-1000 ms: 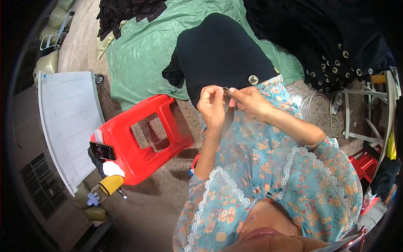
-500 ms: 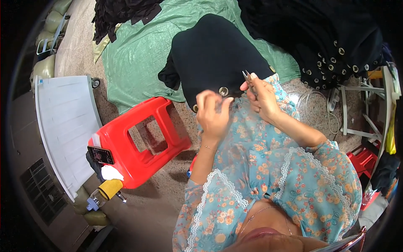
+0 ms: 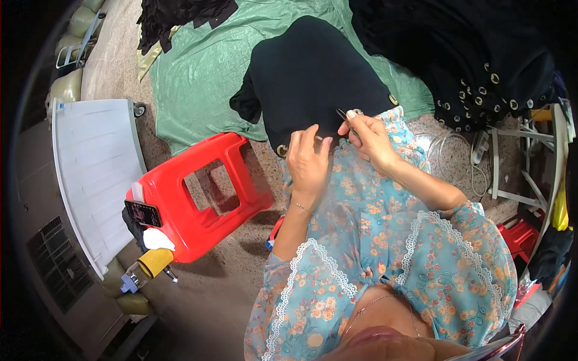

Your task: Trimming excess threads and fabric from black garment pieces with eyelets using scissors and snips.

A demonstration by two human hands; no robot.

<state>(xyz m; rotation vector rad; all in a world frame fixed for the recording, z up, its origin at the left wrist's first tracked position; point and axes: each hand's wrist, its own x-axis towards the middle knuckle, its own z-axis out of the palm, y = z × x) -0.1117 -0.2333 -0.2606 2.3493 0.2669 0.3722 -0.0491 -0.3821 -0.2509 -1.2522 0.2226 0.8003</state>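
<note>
A black garment [image 3: 313, 78] lies spread over my lap and out in front of me, with round gold-rimmed pieces along its near edge. My left hand [image 3: 308, 162] is closed at that edge, thumb and fingers pinching the cloth; its fingertips partly hide what is between them. In my right hand [image 3: 374, 141] is a pair of small thread snips [image 3: 341, 114], the dark pointed blades directed up and left over the cloth. The snips' handles are mostly covered by my fingers. A gold-rimmed piece [image 3: 357, 112] shows just beyond my right thumb.
A red plastic stool [image 3: 180, 180] stands at left, bearing a phone [image 3: 143, 213] and a bottle with a yellow sleeve [image 3: 156, 266]. Green sheeting [image 3: 192, 90] covers the floor ahead. More black garments [image 3: 457, 54] are piled at right, beside a white-legged frame [image 3: 495, 162].
My left hand has closed down onto the garment's edge, covering a gold-rimmed piece seen before. My right hand has brought the snips left and lower, closer to the left hand.
</note>
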